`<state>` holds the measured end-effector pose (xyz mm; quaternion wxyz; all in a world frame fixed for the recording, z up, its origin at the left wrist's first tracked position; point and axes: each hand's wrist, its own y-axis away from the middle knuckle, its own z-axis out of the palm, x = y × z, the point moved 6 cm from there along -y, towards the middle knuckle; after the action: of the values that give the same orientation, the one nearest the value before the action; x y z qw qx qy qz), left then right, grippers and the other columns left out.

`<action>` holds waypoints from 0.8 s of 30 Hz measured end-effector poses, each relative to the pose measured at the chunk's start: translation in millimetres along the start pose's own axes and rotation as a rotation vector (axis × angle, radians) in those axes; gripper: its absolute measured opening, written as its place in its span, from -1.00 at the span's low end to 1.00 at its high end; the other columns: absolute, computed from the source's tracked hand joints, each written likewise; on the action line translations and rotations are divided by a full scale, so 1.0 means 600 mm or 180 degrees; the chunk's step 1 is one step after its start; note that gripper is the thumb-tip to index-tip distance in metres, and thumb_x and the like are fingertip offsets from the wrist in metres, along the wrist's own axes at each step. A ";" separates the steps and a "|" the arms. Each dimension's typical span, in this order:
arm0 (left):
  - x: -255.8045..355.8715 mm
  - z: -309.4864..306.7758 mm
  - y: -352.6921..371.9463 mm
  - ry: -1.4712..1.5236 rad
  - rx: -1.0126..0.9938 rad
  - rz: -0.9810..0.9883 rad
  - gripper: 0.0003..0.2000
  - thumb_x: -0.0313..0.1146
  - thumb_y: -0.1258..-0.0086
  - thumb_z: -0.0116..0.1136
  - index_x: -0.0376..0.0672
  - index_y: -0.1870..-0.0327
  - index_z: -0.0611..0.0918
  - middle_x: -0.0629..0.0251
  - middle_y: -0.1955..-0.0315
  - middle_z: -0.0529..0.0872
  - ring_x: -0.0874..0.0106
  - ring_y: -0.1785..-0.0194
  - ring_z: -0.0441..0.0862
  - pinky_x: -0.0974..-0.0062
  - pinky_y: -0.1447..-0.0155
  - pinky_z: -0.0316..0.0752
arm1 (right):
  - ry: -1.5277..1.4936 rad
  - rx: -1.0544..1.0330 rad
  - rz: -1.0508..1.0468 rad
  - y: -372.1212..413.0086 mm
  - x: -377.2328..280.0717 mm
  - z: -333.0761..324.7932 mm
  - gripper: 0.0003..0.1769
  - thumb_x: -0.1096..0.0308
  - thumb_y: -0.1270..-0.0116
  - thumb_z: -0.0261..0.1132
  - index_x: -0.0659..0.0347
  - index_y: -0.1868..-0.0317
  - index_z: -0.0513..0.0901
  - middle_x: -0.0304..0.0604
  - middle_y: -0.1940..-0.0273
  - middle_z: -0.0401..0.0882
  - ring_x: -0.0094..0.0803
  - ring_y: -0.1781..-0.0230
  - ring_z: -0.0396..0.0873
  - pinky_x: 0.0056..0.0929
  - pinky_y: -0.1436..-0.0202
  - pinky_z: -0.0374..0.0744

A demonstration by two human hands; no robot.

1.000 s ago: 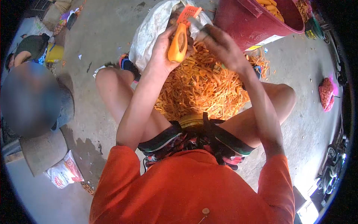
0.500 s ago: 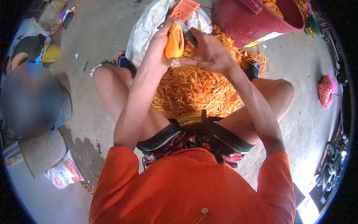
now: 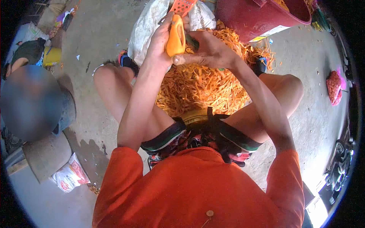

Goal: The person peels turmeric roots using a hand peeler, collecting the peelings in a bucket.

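An elongated, smooth orange fruit (image 3: 175, 41) with a hollow slit along one side stands nearly upright in my left hand (image 3: 157, 43); its kind is not certain. My left fingers are wrapped around its far side. My right hand (image 3: 215, 51) is curled around a dark green tool (image 3: 192, 43), mostly hidden by the fingers. Its thumb reaches left to the lower end of the fruit. Beneath both hands lies a large heap of orange peelings (image 3: 201, 89). An orange perforated basket (image 3: 183, 7) is just beyond my left fingertips.
A white sack (image 3: 142, 32) lies beyond my left hand. At upper right stands a dark red tub (image 3: 247, 19) holding orange pieces. My legs flank the heap. Another person sits at left near a yellow bucket (image 3: 52, 56). A pink net bag (image 3: 334, 89) rests at right.
The view has shifted slightly. The fruit stays in my left hand, a little more upright. My right hand remains beside it, with its thumb at the lower end.
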<state>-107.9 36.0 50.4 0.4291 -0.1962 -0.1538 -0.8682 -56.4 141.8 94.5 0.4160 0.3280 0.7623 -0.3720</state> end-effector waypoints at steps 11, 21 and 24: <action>0.008 -0.005 0.009 -0.0258 0.0415 0.0358 -0.68 -0.15 -0.64 0.08 -0.22 -0.16 0.54 0.30 0.13 0.60 0.43 0.07 0.56 0.50 -0.03 0.53 | -0.0022 -0.0163 0.0490 0.008 0.027 0.027 -0.39 0.07 -0.32 0.53 0.40 -0.15 0.60 -0.07 0.20 0.73 -0.49 0.18 0.57 -0.29 0.01 0.56; 0.015 -0.023 -0.003 0.0013 0.0262 0.0235 -0.66 -0.08 -0.62 0.09 -0.20 -0.08 0.54 0.33 0.19 0.57 0.46 0.13 0.53 0.47 0.02 0.49 | 0.0640 0.0273 0.0122 0.015 0.044 0.024 -0.41 -0.14 -0.31 0.46 0.33 0.12 0.69 0.20 0.52 0.54 0.09 0.51 0.57 -0.08 0.36 0.53; 0.021 -0.010 -0.001 -0.0067 0.0024 0.0244 -0.67 -0.05 -0.61 0.11 -0.18 -0.03 0.54 0.36 0.21 0.56 0.46 0.17 0.52 0.46 0.04 0.48 | 0.0758 0.0280 0.0131 0.012 0.040 0.026 -0.43 -0.14 -0.32 0.45 0.33 0.16 0.70 0.20 0.51 0.56 0.13 0.50 0.57 -0.07 0.36 0.53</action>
<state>-116.5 25.2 50.7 0.4611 -0.2094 -0.1540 -0.8484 -55.0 137.1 65.5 0.3153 0.4033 0.7823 -0.3549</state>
